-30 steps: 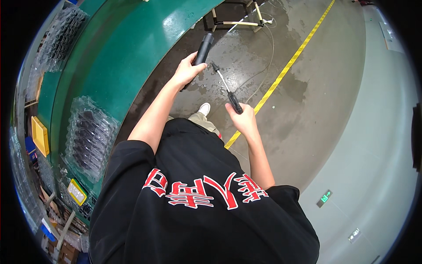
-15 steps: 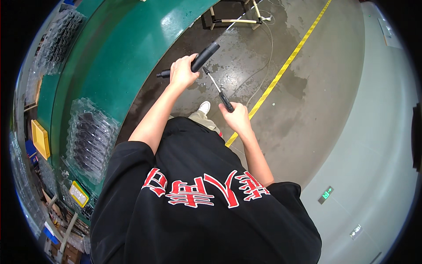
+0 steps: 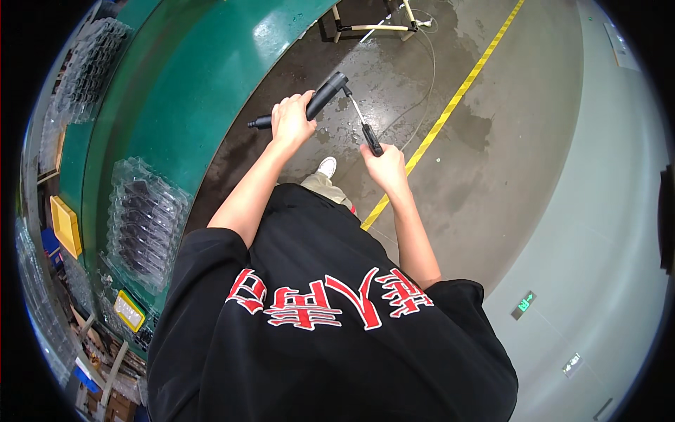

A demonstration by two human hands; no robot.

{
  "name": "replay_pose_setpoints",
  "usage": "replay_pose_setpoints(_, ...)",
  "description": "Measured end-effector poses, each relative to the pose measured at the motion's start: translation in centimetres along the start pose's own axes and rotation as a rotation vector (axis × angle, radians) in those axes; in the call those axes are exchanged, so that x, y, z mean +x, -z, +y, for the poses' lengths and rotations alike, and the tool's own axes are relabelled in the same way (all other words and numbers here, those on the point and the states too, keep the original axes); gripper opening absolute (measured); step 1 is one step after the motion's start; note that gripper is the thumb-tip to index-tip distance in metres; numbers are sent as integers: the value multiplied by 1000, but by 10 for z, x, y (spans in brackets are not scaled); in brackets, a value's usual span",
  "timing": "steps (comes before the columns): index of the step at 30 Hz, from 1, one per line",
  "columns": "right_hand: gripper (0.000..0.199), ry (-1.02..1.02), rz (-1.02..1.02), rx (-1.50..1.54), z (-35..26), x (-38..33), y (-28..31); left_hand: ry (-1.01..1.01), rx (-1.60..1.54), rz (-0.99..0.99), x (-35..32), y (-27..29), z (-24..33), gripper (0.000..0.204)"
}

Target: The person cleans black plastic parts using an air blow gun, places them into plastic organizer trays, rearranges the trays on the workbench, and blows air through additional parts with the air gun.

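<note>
My left hand [image 3: 292,121] is wrapped round a long black cylinder [image 3: 325,96], held tilted with its thick end up and to the right. Its narrower stepped end sticks out to the left of the hand. In my right hand [image 3: 387,167] is a slim tool with a black handle [image 3: 372,140], a thin silver shaft and a dark tip; its exact kind I cannot make out. The tip meets, or lies just over, the thick end of the cylinder. Both hands are in front of me above the floor.
A green work table [image 3: 204,91] curves along the left, bearing stacked clear plastic trays [image 3: 144,221], a yellow tray [image 3: 65,226] and a yellow-framed card [image 3: 129,311]. A pipe-frame stand [image 3: 373,27] and a thin cable lie ahead. Yellow tape [image 3: 464,88] crosses the wet-looking floor.
My right hand has moved up and slightly right, bringing the tool's tip to the cylinder's thick end. The left hand with the cylinder has shifted only slightly.
</note>
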State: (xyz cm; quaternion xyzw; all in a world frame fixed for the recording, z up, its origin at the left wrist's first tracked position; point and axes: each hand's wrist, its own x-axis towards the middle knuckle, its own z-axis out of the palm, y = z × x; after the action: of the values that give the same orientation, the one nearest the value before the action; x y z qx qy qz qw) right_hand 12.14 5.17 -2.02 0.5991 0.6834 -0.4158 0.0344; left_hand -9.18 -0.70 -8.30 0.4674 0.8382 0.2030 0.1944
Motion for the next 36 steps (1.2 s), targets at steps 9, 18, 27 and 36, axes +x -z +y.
replay_pose_setpoints(9, 34, 26, 14, 3, -3, 2, -2, -223, 326, 222, 5, 6, -1, 52)
replay_pose_setpoints(18, 35, 62, -85, 42, -1, -7, 5, 327, -610, -64, 15, 1, -18, 27)
replay_pose_setpoints(27, 31, 212, -242, 20, 34, -70, -5, 833, -1714, -45, 35, 10, -33, 28)
replay_pose_setpoints(36, 26, 334, -179, 84, 32, -84, -25, 990, -1860, 61, 46, -4, -39, 31)
